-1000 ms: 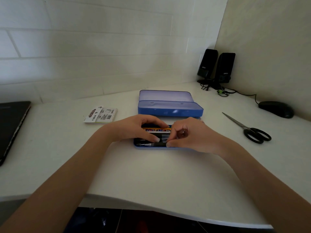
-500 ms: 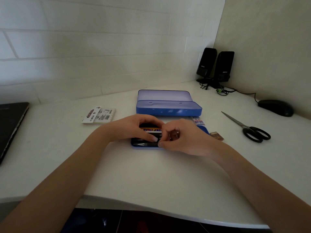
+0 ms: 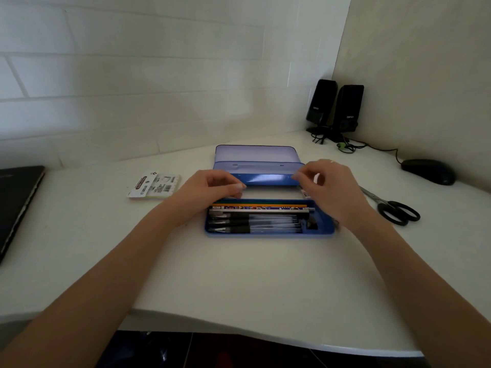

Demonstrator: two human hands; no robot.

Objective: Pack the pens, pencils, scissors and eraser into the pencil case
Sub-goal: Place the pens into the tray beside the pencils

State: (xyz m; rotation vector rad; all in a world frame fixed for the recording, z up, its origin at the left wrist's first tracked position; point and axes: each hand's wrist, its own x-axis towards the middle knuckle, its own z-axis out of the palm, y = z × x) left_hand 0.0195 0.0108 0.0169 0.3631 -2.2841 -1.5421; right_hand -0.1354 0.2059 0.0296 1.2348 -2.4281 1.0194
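Observation:
A blue tray of the pencil case lies in front of me, holding several pens and pencils side by side. Behind it stands the blue pencil case with its lid up. My left hand hovers over the tray's far left corner, fingers loosely curled and holding nothing. My right hand hovers over the tray's far right end, fingers curled, nothing plainly in them. An eraser peeks out under that hand. Black-handled scissors lie on the desk to the right.
A packaged card lies left of the case. A dark laptop sits at the left edge. Two black speakers with cables stand in the back corner, a black mouse to their right. The white desk's front edge curves below my arms.
Both hands have lifted off the pens in the tray and moved back and apart, uncovering the row of pens and pencils.

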